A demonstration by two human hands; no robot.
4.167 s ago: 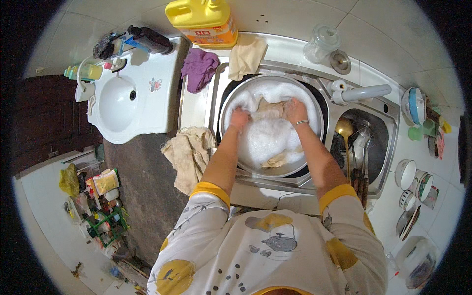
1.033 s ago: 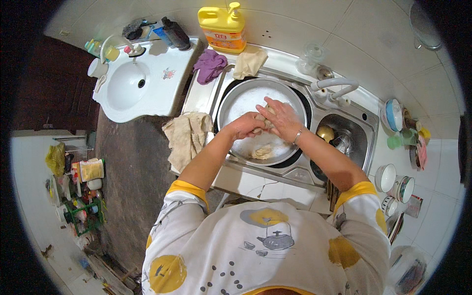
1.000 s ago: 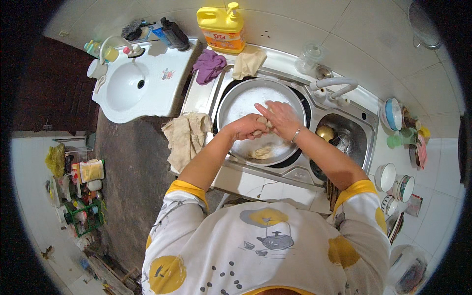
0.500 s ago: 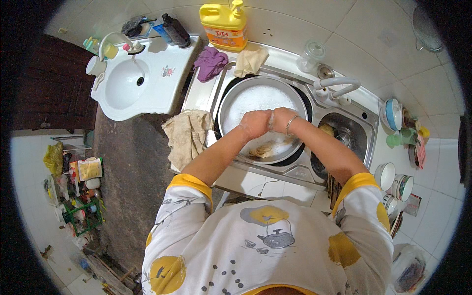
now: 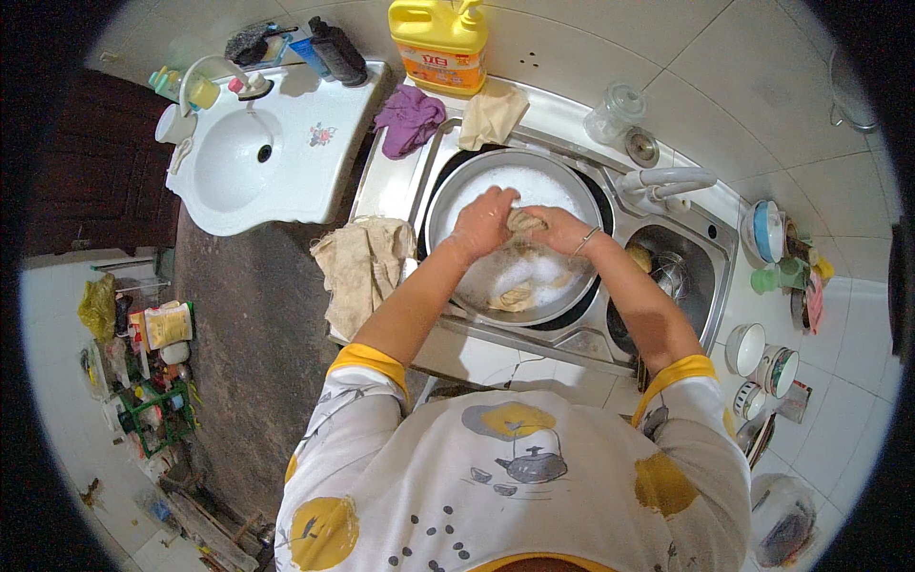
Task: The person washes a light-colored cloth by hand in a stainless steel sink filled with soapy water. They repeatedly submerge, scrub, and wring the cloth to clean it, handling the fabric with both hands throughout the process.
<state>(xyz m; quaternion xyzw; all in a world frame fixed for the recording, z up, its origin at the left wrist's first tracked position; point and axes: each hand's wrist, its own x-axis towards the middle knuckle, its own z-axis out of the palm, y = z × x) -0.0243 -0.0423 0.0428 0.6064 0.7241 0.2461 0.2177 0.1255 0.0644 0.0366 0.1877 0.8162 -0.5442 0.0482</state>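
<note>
Over the round steel basin of soapy water [image 5: 457, 205] set in the sink, the left hand [image 5: 481, 224] and right hand [image 5: 562, 229] meet, both clenched on a bunched beige cloth [image 5: 522, 221] lifted just above the suds. More beige cloth [image 5: 513, 297] lies in the basin's near side. Behind the basin stands a yellow plastic detergent jug [image 5: 440, 43]; left of it, a crumpled tan towel [image 5: 362, 272] drapes the counter edge.

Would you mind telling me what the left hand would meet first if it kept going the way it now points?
The left hand points rightward at the beige cloth bunched between both hands above the sudsy metal basin. It already touches that cloth; just beyond lies the right hand. Depth is hard to judge.
</note>
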